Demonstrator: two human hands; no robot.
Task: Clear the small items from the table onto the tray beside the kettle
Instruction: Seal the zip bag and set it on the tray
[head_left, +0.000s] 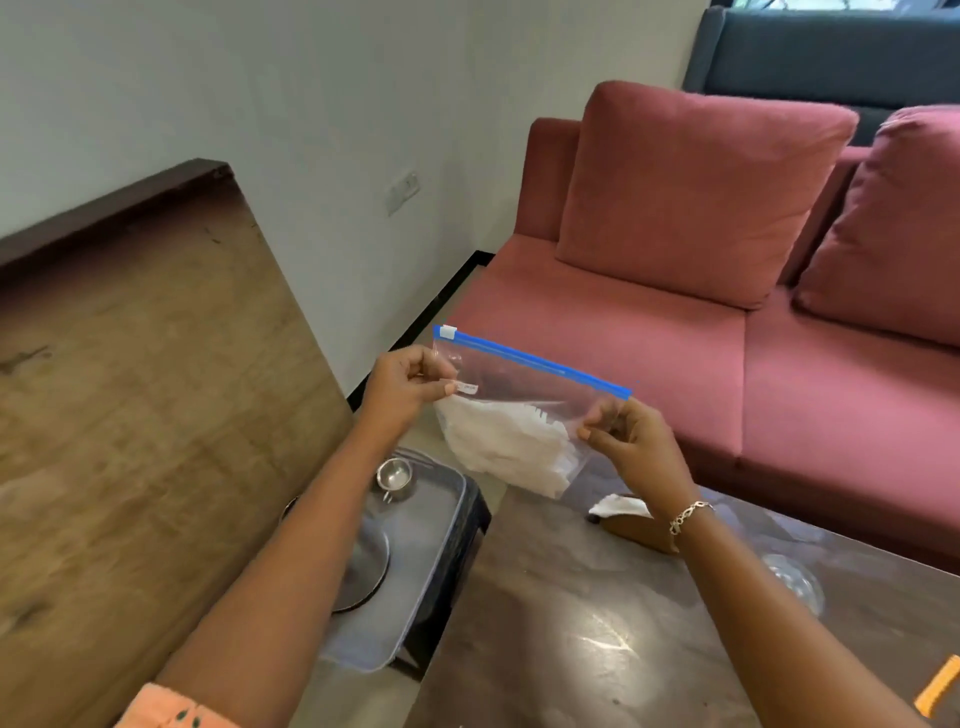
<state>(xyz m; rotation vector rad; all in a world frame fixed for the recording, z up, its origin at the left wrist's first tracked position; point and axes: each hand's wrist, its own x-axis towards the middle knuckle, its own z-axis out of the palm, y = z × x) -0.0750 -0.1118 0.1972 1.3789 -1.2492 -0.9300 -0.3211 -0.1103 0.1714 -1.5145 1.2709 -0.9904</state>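
I hold a clear zip bag (519, 395) with a blue slider strip in the air between both hands; white folded material sits in its lower part. My left hand (402, 387) pinches the bag's left edge just below the white slider. My right hand (628, 441) pinches the right edge under the end of the blue strip. Below, a grey tray (415, 561) rests on a dark stool, carrying a small steel cup (395, 475) and a round steel lid partly hidden by my left forearm. No kettle is visible.
A dark glossy table (597, 623) lies under my right arm, with a white crumpled item (618, 506), a clear glass piece (795, 584) and an orange object (937, 686) at the right edge. A wooden panel (130, 389) stands left. A pink sofa (701, 312) is behind.
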